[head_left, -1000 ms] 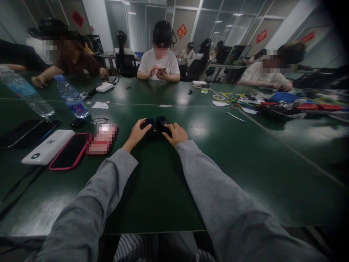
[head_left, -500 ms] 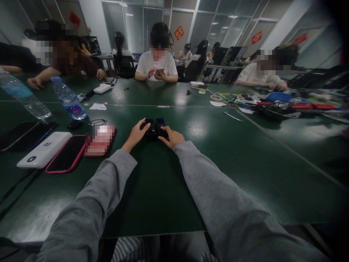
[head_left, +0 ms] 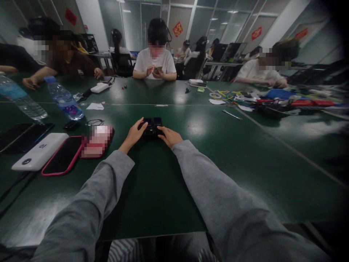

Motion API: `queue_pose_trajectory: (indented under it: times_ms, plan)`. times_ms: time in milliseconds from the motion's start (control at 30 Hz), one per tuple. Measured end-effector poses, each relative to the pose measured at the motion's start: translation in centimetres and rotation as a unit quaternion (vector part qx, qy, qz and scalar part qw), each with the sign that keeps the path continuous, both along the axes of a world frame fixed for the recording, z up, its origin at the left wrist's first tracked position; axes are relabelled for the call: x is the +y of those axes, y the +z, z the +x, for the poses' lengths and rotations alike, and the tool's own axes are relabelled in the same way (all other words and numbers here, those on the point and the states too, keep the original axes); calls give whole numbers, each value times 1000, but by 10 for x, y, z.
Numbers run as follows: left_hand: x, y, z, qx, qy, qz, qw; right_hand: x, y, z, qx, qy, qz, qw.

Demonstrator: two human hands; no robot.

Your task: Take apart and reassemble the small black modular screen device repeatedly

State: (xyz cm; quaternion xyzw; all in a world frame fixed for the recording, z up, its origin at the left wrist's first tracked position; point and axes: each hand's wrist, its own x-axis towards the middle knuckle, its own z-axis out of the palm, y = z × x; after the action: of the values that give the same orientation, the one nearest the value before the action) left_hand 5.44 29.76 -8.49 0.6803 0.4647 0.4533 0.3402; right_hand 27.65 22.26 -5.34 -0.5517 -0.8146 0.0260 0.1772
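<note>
Two small black devices with dark screens stand side by side on the green table point(head_left: 152, 182), close against each other. My left hand point(head_left: 133, 133) grips the left black device point(head_left: 148, 128) from its left side, with the thumb along its near edge. On the other side, my right hand point(head_left: 170, 136) holds the right black device point(head_left: 157, 121), thumb and forefinger at its right edge. My fingers partly hide both devices, and their exact kind is too dark to tell.
Left of my arms lie a phone in a red case point(head_left: 63, 155), a pink-red item point(head_left: 94, 150), a white power bank point(head_left: 40, 151) and water bottles point(head_left: 65, 100). A wrench point(head_left: 231, 115) and a pile of cables point(head_left: 275, 105) lie right. Several people sit around.
The two black devices were slightly apart and now sit together, the right one having moved left with my right hand. The view has shifted slightly.
</note>
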Motion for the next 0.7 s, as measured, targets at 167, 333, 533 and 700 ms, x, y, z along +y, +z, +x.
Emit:
queue_pose_trajectory:
  times_ms: [167,333,533,700]
  plan:
    - [-3,2,1,-3,1,0,1000,1,-5,1,-1,12,42,999]
    - [-7,6,2,-2,-3,12,1000,4,-7,2,-8,23,40,999]
    - [-6,6,1,-5,-8,15,1000,4,-7,4,-4,46,28,999]
    - [-3,3,1,-4,-1,12,1000,2,-7,3,1,47,34,998]
